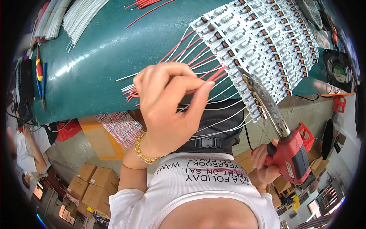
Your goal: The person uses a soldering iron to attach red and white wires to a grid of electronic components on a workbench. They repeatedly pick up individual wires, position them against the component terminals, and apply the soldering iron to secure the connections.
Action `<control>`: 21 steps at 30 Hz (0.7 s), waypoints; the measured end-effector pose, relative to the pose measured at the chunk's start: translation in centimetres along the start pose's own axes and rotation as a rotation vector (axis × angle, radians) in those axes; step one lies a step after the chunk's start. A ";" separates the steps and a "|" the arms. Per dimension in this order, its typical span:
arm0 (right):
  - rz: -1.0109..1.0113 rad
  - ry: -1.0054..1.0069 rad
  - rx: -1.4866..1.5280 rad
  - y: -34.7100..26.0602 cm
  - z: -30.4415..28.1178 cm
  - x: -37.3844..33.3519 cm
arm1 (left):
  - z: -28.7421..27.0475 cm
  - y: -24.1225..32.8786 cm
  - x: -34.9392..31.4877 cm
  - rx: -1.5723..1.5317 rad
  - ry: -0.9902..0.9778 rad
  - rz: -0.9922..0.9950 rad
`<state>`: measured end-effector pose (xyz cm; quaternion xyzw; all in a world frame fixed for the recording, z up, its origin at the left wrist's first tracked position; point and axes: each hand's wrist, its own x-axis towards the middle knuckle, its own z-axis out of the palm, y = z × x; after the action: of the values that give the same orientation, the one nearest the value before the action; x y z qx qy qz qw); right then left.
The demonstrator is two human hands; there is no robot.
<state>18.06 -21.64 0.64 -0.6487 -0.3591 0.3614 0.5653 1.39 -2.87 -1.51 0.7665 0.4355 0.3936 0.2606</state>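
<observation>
Two bare hands show in the head view I am watching from afar. The left hand (pixel 167 103) is nearly closed, thumb and forefinger pinched on thin red plastic-coated wires (pixel 218 74), its other fingers curled. These wires run to the left edge of a large white panel of small circuit boards (pixel 248 45), which lies on the green table (pixel 91 68), its near corner reaching past the edge. Thin white wires (pixel 221 91) fan out from that same edge. The right hand (pixel 267 174) is wrapped round the grip of a red-and-black soldering gun (pixel 293 160); I see its dark tip at the panel's left part, but cannot tell whether it touches. Far left on the table I see a red-and-yellow-handled screwdriver (pixel 39 68) beside blue-handled pliers (pixel 44 86).
</observation>
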 end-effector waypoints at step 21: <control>0.032 -0.040 0.010 -0.1 -0.2 -0.1 | 0.5 0.2 -0.2 0.156 -0.014 0.057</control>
<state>18.16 -21.76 0.74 -0.6443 -0.3582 0.3848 0.5555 1.81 -3.19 -1.76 0.7993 0.4412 0.3601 0.1918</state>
